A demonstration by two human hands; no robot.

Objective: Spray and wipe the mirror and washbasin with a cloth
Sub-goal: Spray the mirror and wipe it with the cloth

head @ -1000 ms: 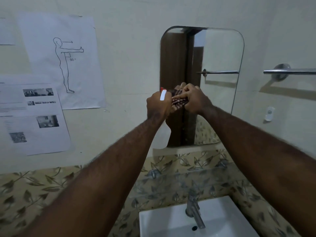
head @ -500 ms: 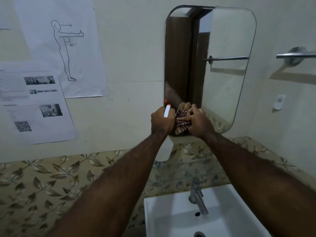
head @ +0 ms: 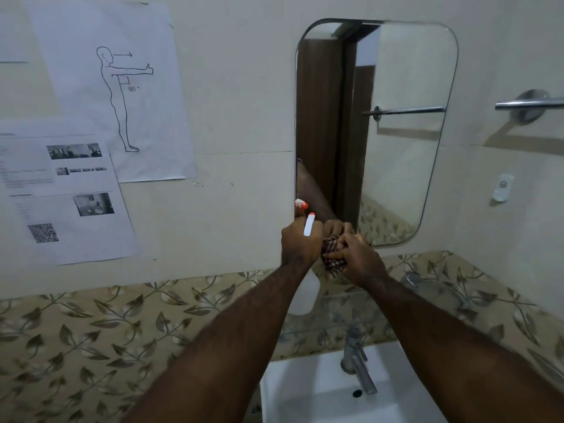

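A person stands at a bathroom wall, both bare arms reaching forward and up toward a mirror (head: 396,132). The left hand (head: 300,242) is wrapped around the neck of a spray bottle (head: 305,293), fingers closed on the trigger head; its white and orange nozzle pokes up above the knuckles, and the pale, translucent plastic body hangs below the wrist. It is held upright and just left of the glass, probably so it stays ready for another spray while the other hand works.

The right hand (head: 357,257) is closed on a bunched cloth (head: 332,257) — dark red with pale checks, soft and crumpled — and presses it against the lower left corner of the mirror. The two hands sit just beside each other, nearly touching. Holding the cloth wadded likely gives a firm pad for rubbing the smooth glass.

The mirror is a tall, frameless pane with rounded corners, reflecting a brown door, a metal rail and the person's own forearm. To its right, a chrome towel bar (head: 531,103) is fixed to the plain cream wall. Left of the mirror hang printed paper sheets (head: 91,148), one with a line drawing of a standing figure.

Below runs a band of tiles (head: 91,331) patterned with leaves. Nearest the viewer is the white, glossy washbasin (head: 305,392) with a slanted metal tap (head: 357,361) — judging by the hands' position, it is not yet being wiped.
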